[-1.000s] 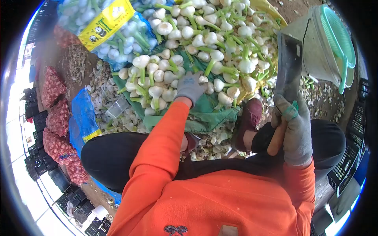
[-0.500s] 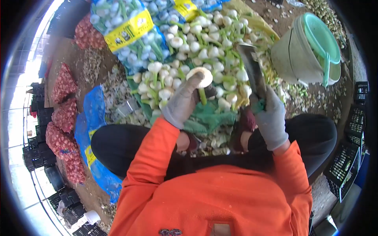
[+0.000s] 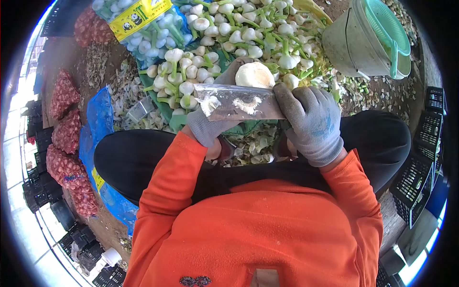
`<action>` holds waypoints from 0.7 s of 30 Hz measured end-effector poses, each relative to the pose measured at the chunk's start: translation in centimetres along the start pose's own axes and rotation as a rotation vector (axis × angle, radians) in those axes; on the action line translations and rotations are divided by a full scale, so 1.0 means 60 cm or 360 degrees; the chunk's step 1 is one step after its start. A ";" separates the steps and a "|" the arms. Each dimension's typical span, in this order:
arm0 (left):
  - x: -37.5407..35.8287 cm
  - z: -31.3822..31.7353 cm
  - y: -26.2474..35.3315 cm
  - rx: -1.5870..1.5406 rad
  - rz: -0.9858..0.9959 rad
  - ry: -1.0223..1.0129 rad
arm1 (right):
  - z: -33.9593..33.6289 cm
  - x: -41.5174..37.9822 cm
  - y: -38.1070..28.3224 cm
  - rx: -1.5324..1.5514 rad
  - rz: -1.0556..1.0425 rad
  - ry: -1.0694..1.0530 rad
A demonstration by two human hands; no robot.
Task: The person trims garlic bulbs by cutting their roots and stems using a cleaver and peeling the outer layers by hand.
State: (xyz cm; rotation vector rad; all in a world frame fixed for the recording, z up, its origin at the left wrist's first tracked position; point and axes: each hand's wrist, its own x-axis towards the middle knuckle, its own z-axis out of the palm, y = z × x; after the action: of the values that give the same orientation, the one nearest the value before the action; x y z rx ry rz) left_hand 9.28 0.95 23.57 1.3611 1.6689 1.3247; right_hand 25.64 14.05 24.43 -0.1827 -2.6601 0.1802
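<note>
My gloved left hand (image 3: pixel 206 125) is partly behind a wide knife blade (image 3: pixel 239 102), its fingers round a large white bulb (image 3: pixel 255 76). My gloved right hand (image 3: pixel 313 119) grips the knife at its right end, thumb and fingertips beside the bulb. The blade lies level across the front of the bulb, and pale root scraps stick to it. Beyond the hands, a heap of white bulbs with green stems (image 3: pixel 248 33) covers the ground.
A grey bucket (image 3: pixel 342 45) with a green strainer (image 3: pixel 388 28) stands at the upper right. Red net sacks (image 3: pixel 71 172) and a blue bag (image 3: pixel 98 143) lie at left. Black crates (image 3: pixel 413 191) line the right. Peelings litter the ground.
The knife has swung from upright at the right to level in front of the bulb. Both hands have come together, and the view has shifted slightly.
</note>
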 end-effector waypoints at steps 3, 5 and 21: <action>0.002 0.001 -0.003 0.0027 0.0030 -0.0029 | 0.005 0.003 0.009 -0.0051 -0.0032 0.0011; 0.005 0.003 -0.007 0.0027 0.0052 -0.0034 | 0.013 -0.002 0.016 -0.0083 -0.0076 0.0137; 0.022 0.027 -0.005 -0.0063 0.0140 0.0086 | 0.022 -0.004 0.050 -0.0065 -0.0129 0.0310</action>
State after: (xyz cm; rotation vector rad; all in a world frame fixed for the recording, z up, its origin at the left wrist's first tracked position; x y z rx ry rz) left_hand 10.22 2.73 22.93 1.4009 1.6255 1.4487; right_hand 25.54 16.84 22.67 -0.0995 -2.4733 0.0773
